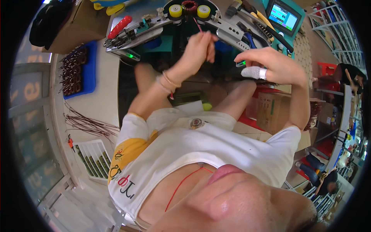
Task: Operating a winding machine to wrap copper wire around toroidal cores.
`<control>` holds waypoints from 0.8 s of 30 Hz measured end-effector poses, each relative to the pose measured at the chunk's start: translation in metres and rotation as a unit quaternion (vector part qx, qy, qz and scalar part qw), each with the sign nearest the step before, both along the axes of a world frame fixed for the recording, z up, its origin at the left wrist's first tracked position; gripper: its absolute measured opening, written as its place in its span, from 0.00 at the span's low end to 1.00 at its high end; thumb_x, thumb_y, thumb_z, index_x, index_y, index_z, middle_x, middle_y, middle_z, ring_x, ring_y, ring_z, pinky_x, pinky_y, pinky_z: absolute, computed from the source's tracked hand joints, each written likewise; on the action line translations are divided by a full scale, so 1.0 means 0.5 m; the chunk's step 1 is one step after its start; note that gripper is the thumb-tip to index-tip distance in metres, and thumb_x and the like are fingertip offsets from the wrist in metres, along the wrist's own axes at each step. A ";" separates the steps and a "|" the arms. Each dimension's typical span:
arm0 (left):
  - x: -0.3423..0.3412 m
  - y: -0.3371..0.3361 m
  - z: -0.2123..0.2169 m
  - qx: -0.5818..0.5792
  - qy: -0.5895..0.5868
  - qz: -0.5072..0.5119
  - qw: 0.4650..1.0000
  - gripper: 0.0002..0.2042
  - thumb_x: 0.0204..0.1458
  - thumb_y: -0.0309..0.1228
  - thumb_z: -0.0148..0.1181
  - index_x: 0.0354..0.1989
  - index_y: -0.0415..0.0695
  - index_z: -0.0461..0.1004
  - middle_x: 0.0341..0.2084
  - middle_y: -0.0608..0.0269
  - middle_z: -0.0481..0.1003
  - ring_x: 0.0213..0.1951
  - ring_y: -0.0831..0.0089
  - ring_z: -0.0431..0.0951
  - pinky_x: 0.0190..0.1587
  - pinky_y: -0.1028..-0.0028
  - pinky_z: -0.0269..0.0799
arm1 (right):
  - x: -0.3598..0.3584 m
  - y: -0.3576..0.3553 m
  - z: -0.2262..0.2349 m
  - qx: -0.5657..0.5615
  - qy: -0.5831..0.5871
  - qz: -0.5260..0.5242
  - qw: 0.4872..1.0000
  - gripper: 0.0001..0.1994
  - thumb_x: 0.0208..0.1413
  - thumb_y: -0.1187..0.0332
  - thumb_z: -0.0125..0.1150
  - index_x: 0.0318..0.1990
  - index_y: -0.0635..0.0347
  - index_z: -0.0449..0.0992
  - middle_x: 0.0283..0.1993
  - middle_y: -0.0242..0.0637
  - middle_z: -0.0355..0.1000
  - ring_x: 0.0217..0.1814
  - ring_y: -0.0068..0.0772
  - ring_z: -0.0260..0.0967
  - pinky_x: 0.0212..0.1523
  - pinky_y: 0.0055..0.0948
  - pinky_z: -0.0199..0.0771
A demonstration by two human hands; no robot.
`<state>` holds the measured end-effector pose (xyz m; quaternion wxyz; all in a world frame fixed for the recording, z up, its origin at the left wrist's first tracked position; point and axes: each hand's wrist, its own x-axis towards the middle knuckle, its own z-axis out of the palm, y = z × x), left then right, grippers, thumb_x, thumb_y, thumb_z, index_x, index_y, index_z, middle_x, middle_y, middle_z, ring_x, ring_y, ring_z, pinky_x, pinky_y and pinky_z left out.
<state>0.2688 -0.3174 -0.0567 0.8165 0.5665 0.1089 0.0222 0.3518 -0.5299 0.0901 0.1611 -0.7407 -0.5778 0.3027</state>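
At the top middle a ring-shaped core wound with reddish copper wire (189, 6) sits in a winding machine, between two yellow rollers (175, 11). A reddish wire (198, 25) runs down from it to my left hand (199, 49), whose fingers are pinched on it just below the machine's curved metal frame (231, 34). Right of that, my right hand (276, 66) hovers near a small green light, fingers bent and thumb apart, nothing seen in it. A whitish wrap (254, 72) covers its thumb.
A red-handled clamp (120, 27) is on the frame's left; pliers (250, 38) lie on its right beside a lit screen (284, 16). At left are a blue tray (89, 71) of wound coils, loose copper wires (91, 124) and a white rack (91, 158). A cardboard box (273, 112) stands at right.
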 end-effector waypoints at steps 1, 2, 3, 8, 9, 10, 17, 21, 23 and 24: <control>0.012 0.016 0.084 -0.057 0.003 -0.057 0.997 0.11 0.67 0.31 0.44 0.42 0.36 0.70 0.17 0.70 0.63 0.19 0.77 0.66 0.23 0.79 0.64 | -0.001 -0.005 -0.001 0.001 -0.013 0.004 1.000 0.16 0.58 0.70 0.60 0.53 0.63 0.74 0.36 0.43 0.74 0.39 0.42 0.74 0.42 0.35 0.73; 0.062 0.089 0.109 -0.443 0.003 -0.173 0.880 0.09 0.65 0.27 0.44 0.41 0.34 0.70 0.19 0.69 0.62 0.22 0.79 0.67 0.27 0.80 0.67 | -0.008 0.006 0.022 -0.002 0.010 -0.008 1.000 0.15 0.59 0.68 0.61 0.52 0.63 0.74 0.36 0.43 0.74 0.38 0.42 0.73 0.41 0.34 0.73; 0.117 0.167 0.152 -0.606 0.123 -0.064 0.783 0.09 0.63 0.24 0.45 0.45 0.33 0.70 0.19 0.69 0.60 0.21 0.79 0.65 0.28 0.79 0.69 | 0.004 0.017 0.014 0.033 -0.004 0.002 0.999 0.14 0.60 0.67 0.60 0.52 0.62 0.74 0.34 0.42 0.73 0.37 0.41 0.72 0.40 0.34 0.72; 0.118 0.193 0.172 -0.526 -0.055 -0.099 0.843 0.16 0.67 0.25 0.36 0.47 0.28 0.71 0.36 0.53 0.78 0.43 0.58 0.80 0.53 0.61 0.78 | 0.054 0.078 -0.007 0.119 -0.052 -0.003 0.992 0.15 0.61 0.66 0.59 0.52 0.62 0.74 0.35 0.39 0.75 0.36 0.32 0.72 0.40 0.30 0.72; 0.109 0.212 0.139 -0.490 -0.013 -0.218 0.844 0.14 0.67 0.25 0.38 0.49 0.30 0.70 0.36 0.53 0.78 0.42 0.57 0.80 0.53 0.61 0.77 | 0.078 0.069 -0.032 0.164 -0.092 -0.019 0.982 0.16 0.60 0.70 0.57 0.54 0.61 0.73 0.36 0.38 0.75 0.36 0.30 0.73 0.38 0.28 0.72; 0.080 0.184 0.152 -0.269 -0.033 -0.112 0.956 0.11 0.63 0.23 0.45 0.49 0.31 0.71 0.32 0.57 0.76 0.35 0.65 0.77 0.42 0.68 0.75 | 0.098 0.067 -0.043 0.154 -0.093 -0.067 0.981 0.17 0.59 0.72 0.56 0.56 0.60 0.72 0.37 0.39 0.76 0.35 0.29 0.72 0.37 0.28 0.72; 0.063 0.160 0.088 0.724 -0.251 0.248 0.593 0.23 0.47 0.48 0.71 0.44 0.44 0.75 0.40 0.57 0.76 0.44 0.55 0.75 0.49 0.57 0.64 | 0.107 0.277 -0.024 0.465 -0.214 -0.002 0.859 0.19 0.59 0.66 0.58 0.54 0.69 0.71 0.32 0.45 0.78 0.37 0.36 0.79 0.37 0.35 0.75; 0.089 0.190 0.037 0.749 -0.221 0.241 0.577 0.23 0.48 0.53 0.67 0.39 0.44 0.76 0.33 0.60 0.78 0.41 0.58 0.75 0.46 0.55 0.63 | 0.116 0.356 0.043 0.212 0.005 -0.114 0.971 0.08 0.64 0.72 0.47 0.43 0.68 0.71 0.27 0.46 0.78 0.27 0.36 0.79 0.28 0.29 0.81; 0.095 0.189 0.031 0.723 -0.246 0.253 0.594 0.22 0.46 0.53 0.67 0.32 0.44 0.75 0.31 0.60 0.78 0.40 0.59 0.75 0.47 0.52 0.63 | 0.147 0.371 0.051 0.179 0.120 -0.263 0.941 0.10 0.68 0.69 0.45 0.44 0.68 0.70 0.28 0.49 0.78 0.26 0.38 0.79 0.27 0.30 0.81; 0.099 0.182 0.032 0.719 -0.246 0.248 0.601 0.22 0.46 0.52 0.68 0.32 0.44 0.75 0.31 0.60 0.78 0.40 0.59 0.75 0.47 0.52 0.63 | 0.193 0.370 0.030 0.169 0.173 -0.255 0.936 0.13 0.70 0.66 0.41 0.45 0.68 0.69 0.29 0.52 0.77 0.26 0.39 0.79 0.27 0.32 0.82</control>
